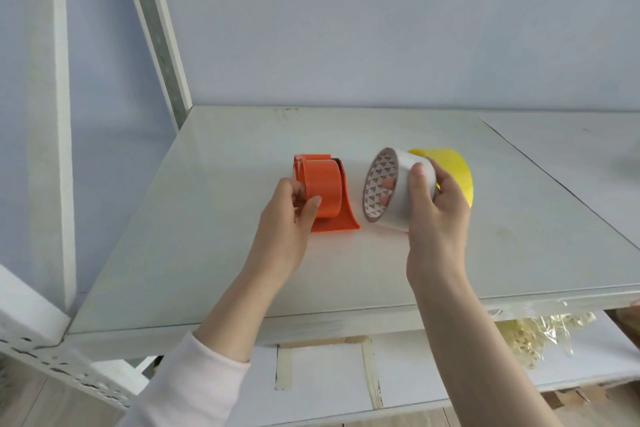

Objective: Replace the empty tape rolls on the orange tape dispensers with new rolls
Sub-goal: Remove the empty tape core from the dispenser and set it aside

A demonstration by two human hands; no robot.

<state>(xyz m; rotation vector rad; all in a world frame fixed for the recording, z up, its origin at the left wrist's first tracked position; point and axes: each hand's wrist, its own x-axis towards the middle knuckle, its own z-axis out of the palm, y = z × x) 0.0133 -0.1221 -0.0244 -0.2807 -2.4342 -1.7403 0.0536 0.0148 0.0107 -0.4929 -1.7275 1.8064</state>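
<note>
Left hand (294,204) gripping orange dispenser (325,194), hub looking bare; right hand (433,198) clasping new white roll (398,189) beside it. I am judging loading pending.

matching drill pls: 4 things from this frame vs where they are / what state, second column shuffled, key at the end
Column 1
1. orange tape dispenser
2. white tape roll
3. yellow tape roll
4. crumpled clear film

Column 2
A. under the table edge, on the right
B. lifted, held in the right hand, open core facing left
C. standing on the table, gripped by the left hand
D. behind the right hand, partly hidden

Pairs: 1-C, 2-B, 3-D, 4-A
</note>
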